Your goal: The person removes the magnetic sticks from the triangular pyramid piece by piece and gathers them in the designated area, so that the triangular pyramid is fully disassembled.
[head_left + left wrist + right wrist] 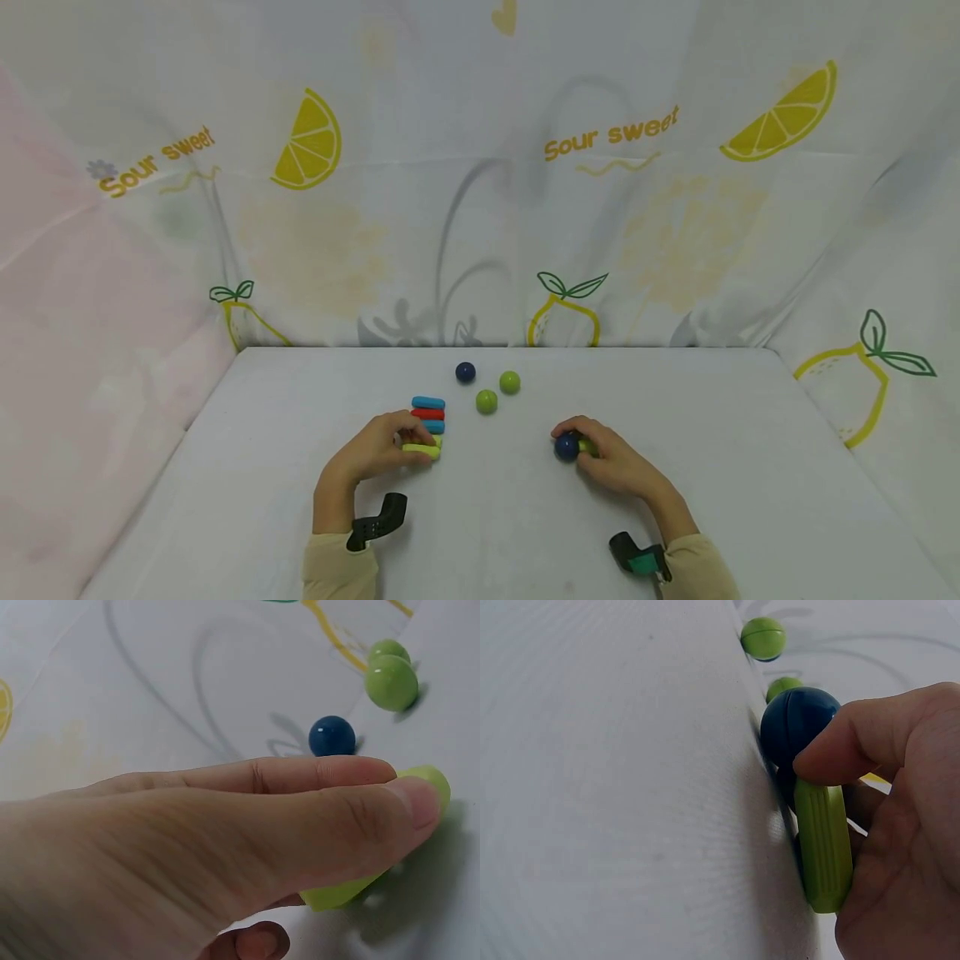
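My left hand (pixel 381 448) pinches a yellow-green stick (pixel 422 452) between thumb and fingers at the near end of a row of sticks. Beyond it lie another yellow-green stick (pixel 437 440), a blue stick (pixel 433 427), a red stick (pixel 428 413) and a second blue stick (pixel 428 402). On the right, my right hand (pixel 617 463) holds a green ridged handle (pixel 825 851) with a dark blue ball (pixel 798 724) at its end, like a small maraca. The thumb presses where ball and handle meet. Some of the right fingers are hidden behind the handle.
Toward the back of the white table (pixel 675 392) sit a dark blue ball (pixel 465 372) and two green balls, one nearer (pixel 487 402) and one farther (pixel 510 382). A printed cloth (pixel 450 125) hangs behind the table and along its sides.
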The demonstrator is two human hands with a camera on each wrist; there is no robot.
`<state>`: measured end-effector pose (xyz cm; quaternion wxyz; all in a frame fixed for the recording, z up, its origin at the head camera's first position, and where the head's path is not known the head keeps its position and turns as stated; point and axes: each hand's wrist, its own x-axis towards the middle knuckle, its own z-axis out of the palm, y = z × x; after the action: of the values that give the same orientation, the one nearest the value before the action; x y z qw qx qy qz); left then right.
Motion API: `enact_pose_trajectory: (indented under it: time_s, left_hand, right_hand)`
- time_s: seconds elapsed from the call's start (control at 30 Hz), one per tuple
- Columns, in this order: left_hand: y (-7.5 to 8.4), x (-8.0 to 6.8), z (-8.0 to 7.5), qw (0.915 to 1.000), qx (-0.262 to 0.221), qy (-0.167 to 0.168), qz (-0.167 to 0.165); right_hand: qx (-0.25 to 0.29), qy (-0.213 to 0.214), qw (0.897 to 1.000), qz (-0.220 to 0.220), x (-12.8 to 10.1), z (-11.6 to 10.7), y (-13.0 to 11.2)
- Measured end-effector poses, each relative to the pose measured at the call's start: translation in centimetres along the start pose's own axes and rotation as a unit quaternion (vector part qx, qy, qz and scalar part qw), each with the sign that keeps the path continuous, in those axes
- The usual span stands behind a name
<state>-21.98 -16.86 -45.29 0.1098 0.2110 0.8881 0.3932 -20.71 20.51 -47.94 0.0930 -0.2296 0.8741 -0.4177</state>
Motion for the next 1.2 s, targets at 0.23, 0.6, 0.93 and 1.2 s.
enact_pose_trajectory:
  time_s: [0.23,0.6,0.93,1.2]
  left_hand:
    - [-0.4,0.1,0.2,0.9997,-0.019,0.005,-0.016]
    - [-0.2,0.3,0.3,0.9993,-0.025,0.012,-0.024]
    - [2.5,2.7,2.6,0.9984,-0.014,0.003,0.054]
    - [5.6,4.8,6.7,0.9923,-0.006,-0.038,0.117]
  right_hand:
    - [0.0,0.0,1.0,0.001,0.0,0.0,-0.1]
    - [0.0,0.0,1.0,0.001,0.0,0.0,0.0]
    - [0.002,0.002,1.0,-0.003,0.0,-0.1,0.0]
    - [0.011,-0.005,1.0,-0.011,0.0,-0.2,0.1]
